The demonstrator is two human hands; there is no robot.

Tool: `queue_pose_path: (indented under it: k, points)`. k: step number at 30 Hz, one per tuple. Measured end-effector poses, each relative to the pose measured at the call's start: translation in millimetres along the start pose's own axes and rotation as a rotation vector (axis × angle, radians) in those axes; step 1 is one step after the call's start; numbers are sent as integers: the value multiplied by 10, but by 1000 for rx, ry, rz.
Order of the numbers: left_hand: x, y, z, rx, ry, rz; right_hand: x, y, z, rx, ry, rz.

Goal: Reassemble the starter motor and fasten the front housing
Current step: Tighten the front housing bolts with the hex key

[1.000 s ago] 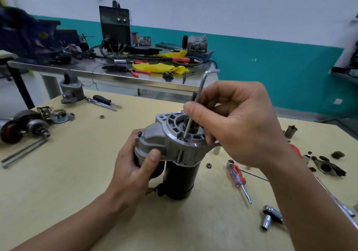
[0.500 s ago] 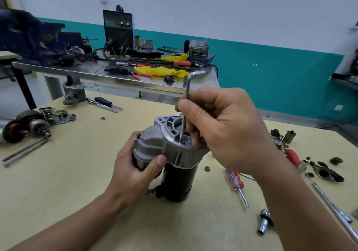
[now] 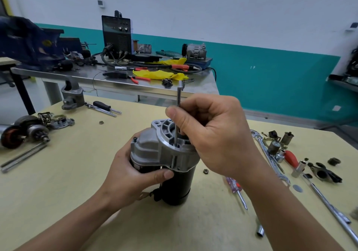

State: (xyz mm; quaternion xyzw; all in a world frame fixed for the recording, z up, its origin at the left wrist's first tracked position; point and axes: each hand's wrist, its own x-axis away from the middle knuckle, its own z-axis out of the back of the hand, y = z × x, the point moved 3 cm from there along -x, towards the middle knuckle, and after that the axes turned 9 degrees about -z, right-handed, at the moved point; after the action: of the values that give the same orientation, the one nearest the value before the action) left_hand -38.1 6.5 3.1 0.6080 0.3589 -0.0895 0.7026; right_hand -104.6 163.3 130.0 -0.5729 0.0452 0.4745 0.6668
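Note:
The starter motor [image 3: 177, 185] stands upright on the yellow table [image 3: 58, 202], black body down, grey aluminium front housing [image 3: 155, 150] on top. My left hand [image 3: 133, 175] wraps the solenoid side just under the housing, thumb pressed on the front. My right hand [image 3: 211, 134] pinches the long leg of a steel hex key [image 3: 178, 113]. The key stands nearly vertical, its tip seated in a screw on the housing flange, its short bent end pointing away from me.
A red-handled screwdriver [image 3: 235, 186], loose nuts [image 3: 205, 171], a socket [image 3: 259, 231], wrenches [image 3: 271, 157] and small parts lie to the right. An armature [image 3: 13, 134], an end cover and long bolts [image 3: 23, 156] lie left. A steel bench [image 3: 108, 76] with tools stands behind.
My right hand has turned the hex key: its bent end swung from pointing right to pointing away, and the long leg went from tilted to nearly vertical. My left hand kept its hold.

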Motion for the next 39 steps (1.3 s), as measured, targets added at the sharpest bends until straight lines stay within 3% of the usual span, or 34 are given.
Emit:
queue_pose_path:
  k: [10, 14, 18, 20, 23, 26, 29, 39]
  points:
    - [-50, 41, 4, 29, -72, 49, 0, 17, -14, -122, 66, -27]
    - [-38, 25, 6, 45, -68, 49, -55, -70, 359, -460, 203, -131]
    - [-32, 26, 34, 41, -41, 25, 299, 41, 521, -827, 153, -177]
    - [-42, 33, 32, 44, -41, 22, 669, 293, 330, -714, 240, -243]
    - [-48, 27, 12, 49, -46, 41, 1115, 751, 3, -265, 361, -511]
    - [-44, -8, -17, 73, -59, 49, 1120, 950, -202, -55, 162, -631]
    - [-24, -24, -3, 78, -50, 33, 945, 962, -337, 31, -3, -548]
    - [-30, -31, -3, 102, -64, 29, 822, 1052, -351, 34, 3, -529]
